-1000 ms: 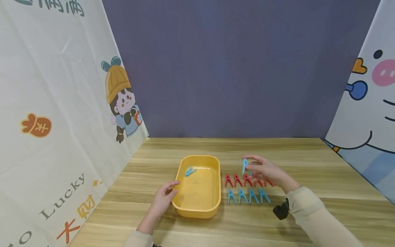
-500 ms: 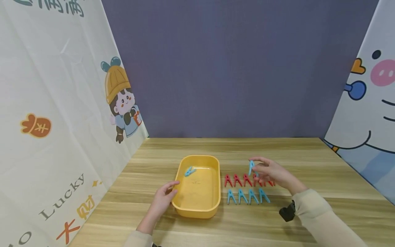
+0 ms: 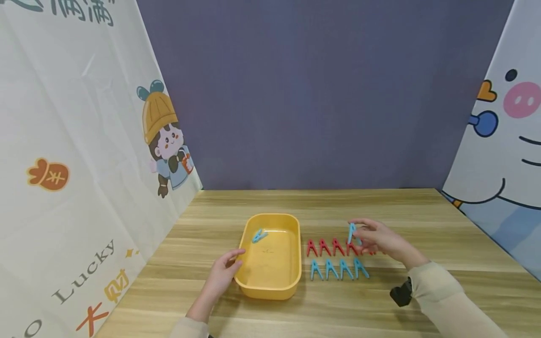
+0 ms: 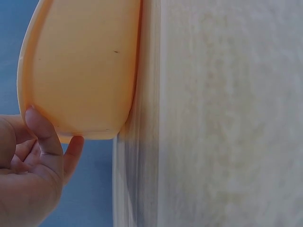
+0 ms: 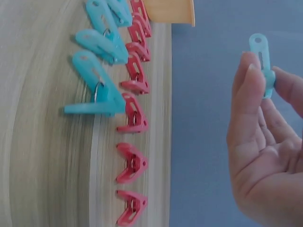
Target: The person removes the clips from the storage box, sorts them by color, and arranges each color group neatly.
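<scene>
Between the thumb and fingertips of my right hand (image 3: pixel 382 239), a light blue clothespin (image 5: pixel 259 49) is pinched in the air. Several red clothespins (image 3: pixel 336 247) stand in a row on the table beneath that hand, which hides some of them in the head view. Nearer the front, a second row has several blue clothespins (image 3: pixel 331 270). My left hand (image 3: pixel 221 272) holds the left rim of a yellow plastic tub (image 3: pixel 267 294), with fingers on its outer wall in the left wrist view. A single blue clothespin (image 3: pixel 259 235) lies inside the tub, towards its far left.
The wooden table (image 3: pixel 236 202) ends at a dark blue-grey backdrop (image 3: pixel 296 94). White printed cloths hang at the left (image 3: pixel 97 141) and right. The tub stands just left of the clothespin rows. A black wrist device (image 3: pixel 401 292) sits at the right sleeve.
My right hand has moved to the right, and slightly nearer, over the red row with the blue clothespin still pinched. The left hand and the tub have stayed in place.
</scene>
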The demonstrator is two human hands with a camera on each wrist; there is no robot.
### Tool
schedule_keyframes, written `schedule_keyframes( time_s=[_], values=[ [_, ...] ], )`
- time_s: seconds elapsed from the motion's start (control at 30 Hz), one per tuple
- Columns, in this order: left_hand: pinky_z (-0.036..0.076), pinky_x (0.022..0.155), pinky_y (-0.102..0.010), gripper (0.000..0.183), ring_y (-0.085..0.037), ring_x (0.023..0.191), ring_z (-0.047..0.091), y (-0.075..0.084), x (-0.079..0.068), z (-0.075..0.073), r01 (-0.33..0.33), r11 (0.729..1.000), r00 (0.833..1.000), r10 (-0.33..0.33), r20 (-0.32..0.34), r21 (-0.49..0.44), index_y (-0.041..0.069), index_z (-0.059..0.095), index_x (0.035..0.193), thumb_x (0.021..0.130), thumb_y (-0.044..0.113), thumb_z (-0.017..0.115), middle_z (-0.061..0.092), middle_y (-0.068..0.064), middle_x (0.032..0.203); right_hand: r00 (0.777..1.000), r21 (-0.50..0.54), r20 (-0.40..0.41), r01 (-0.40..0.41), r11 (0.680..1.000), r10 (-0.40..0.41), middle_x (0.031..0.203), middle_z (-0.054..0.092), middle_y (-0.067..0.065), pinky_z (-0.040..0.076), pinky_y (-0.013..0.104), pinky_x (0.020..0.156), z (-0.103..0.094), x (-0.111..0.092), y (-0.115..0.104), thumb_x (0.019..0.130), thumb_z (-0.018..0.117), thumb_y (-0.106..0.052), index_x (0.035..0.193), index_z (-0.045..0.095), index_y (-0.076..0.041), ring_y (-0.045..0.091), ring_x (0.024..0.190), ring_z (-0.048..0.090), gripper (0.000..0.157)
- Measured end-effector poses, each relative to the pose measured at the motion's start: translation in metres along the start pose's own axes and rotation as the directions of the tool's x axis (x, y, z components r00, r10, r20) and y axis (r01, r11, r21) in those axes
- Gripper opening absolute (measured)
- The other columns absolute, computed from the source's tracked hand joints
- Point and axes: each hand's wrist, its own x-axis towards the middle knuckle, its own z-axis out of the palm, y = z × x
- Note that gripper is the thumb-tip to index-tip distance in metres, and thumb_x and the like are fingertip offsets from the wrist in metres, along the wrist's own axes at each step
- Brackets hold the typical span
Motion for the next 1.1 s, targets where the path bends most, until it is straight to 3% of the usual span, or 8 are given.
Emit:
schedule_keyframes(
  time_s=[0.17,0.4,0.7,0.97,1.1],
  values=[
    [0.050,0.054,-0.029,0.030,-0.032,0.093,0.056,0.000,0.000,0.001,-0.019,1.000,1.000,0.019,-0.009,0.004,-0.004,0.053,0.122,0.092,0.001,0.051,0.045,-0.026,0.129,1.000,-0.020,0.016,-0.016,1.000,0.016,0.111,0.051,0.015,0.052,0.044,0.067,-0.005,-0.005,0.003,0.093,0.056,-0.023,0.142,0.027,-0.001,0.030,0.076,0.061,0.061],
    [0.052,0.057,-0.031,0.029,-0.035,0.100,0.054,-0.001,0.000,0.002,-0.031,1.000,0.999,0.031,-0.013,0.002,-0.004,0.054,0.120,0.091,0.000,0.052,0.044,-0.027,0.129,0.999,-0.009,0.031,-0.020,1.000,0.020,0.098,0.053,0.017,0.053,0.040,0.064,-0.011,-0.011,0.009,0.094,0.054,-0.020,0.141,0.026,0.000,0.025,0.073,0.061,0.059],
    [0.050,0.053,-0.029,0.031,-0.034,0.090,0.057,-0.002,0.002,0.001,-0.020,1.000,1.000,0.020,-0.003,-0.001,-0.005,0.053,0.122,0.091,0.000,0.051,0.046,-0.027,0.127,0.999,-0.022,0.020,-0.049,0.999,0.049,0.081,0.049,0.013,0.053,0.041,0.062,-0.019,-0.017,0.018,0.094,0.054,-0.018,0.141,0.024,0.005,0.032,0.076,0.061,0.060],
    [0.049,0.051,-0.027,0.030,-0.034,0.090,0.057,-0.002,0.002,0.000,-0.045,0.999,0.999,0.045,-0.003,0.015,-0.006,0.053,0.121,0.092,0.000,0.051,0.045,-0.026,0.127,0.996,-0.022,0.018,-0.090,0.996,0.090,0.105,0.050,0.021,0.053,0.036,0.061,-0.023,-0.022,0.027,0.094,0.053,-0.019,0.140,0.024,0.006,0.024,0.071,0.061,0.061],
    [0.049,0.051,-0.026,0.030,-0.034,0.090,0.056,-0.003,0.002,0.000,-0.033,0.999,0.999,0.033,-0.008,0.005,-0.005,0.054,0.120,0.091,0.000,0.051,0.046,-0.025,0.127,0.994,-0.020,0.038,-0.102,0.995,0.102,0.102,0.052,0.021,0.054,0.033,0.058,-0.026,-0.024,0.033,0.094,0.052,-0.017,0.139,0.023,0.008,0.025,0.070,0.063,0.059]
  ],
)
